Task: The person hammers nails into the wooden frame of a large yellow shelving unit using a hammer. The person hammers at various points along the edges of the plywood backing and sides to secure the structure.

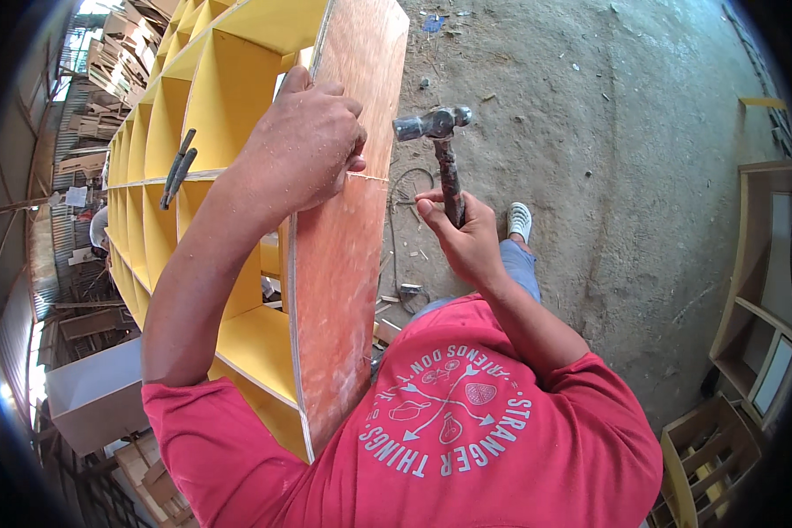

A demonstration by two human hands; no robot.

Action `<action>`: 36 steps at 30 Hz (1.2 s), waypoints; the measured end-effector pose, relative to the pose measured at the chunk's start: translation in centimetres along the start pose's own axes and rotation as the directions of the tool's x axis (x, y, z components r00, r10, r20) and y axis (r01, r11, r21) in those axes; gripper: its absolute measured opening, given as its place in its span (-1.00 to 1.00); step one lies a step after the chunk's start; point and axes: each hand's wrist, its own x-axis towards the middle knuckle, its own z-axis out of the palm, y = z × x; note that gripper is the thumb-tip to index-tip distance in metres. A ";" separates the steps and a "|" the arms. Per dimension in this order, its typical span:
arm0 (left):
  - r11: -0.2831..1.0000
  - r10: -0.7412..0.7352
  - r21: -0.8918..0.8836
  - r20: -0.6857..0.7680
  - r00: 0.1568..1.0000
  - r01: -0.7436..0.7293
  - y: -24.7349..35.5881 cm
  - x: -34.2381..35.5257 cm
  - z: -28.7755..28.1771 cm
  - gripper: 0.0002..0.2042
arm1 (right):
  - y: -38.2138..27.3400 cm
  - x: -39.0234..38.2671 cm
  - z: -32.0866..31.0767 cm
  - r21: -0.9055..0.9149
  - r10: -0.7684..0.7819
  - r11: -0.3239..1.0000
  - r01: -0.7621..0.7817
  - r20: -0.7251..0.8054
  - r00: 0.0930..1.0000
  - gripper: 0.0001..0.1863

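Note:
My right hand (468,233) grips the handle of a ball-peen hammer (449,167), its steel head raised to the right of a long reddish plywood panel (339,264). That panel forms the near side of a large yellow compartmented wooden frame (229,97). My left hand (312,141) lies over the panel near a crosswise joint line, fingers curled in. Whatever those fingers may pinch is hidden. Left of my left forearm, a tool with two dark handles (178,169), like pliers, sits at a yellow divider's edge.
A concrete floor (590,176) with scattered chips spreads to the right. A cable (398,198) runs beside the panel. Wooden cabinets (748,282) stand at the far right, above a slatted wooden piece (708,458). At left are a pale box (97,392) and stacked wood scraps (119,62).

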 end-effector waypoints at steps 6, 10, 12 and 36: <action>0.999 0.016 -0.031 -0.013 1.000 -0.016 -0.1 0.0 0.3 -0.91 | 1.2 -1.0 0.1 -0.056 -0.015 0.998 0.013 -0.041 0.999 -0.62; 0.998 0.000 -0.057 0.006 1.000 0.000 0.1 0.0 -0.1 -0.92 | 2.0 -1.4 0.4 -0.005 -0.057 0.998 0.056 -0.067 0.996 -0.57; 0.999 -0.004 -0.054 0.005 1.000 0.004 0.1 -0.1 0.1 -0.92 | 2.1 -1.5 0.7 0.007 -0.061 0.998 0.061 -0.046 0.997 -0.58; 0.993 0.007 0.113 0.087 0.996 -0.016 0.3 0.0 -0.2 -0.93 | 5.5 -2.4 2.4 -0.195 -0.220 0.958 0.208 -0.041 0.975 -0.63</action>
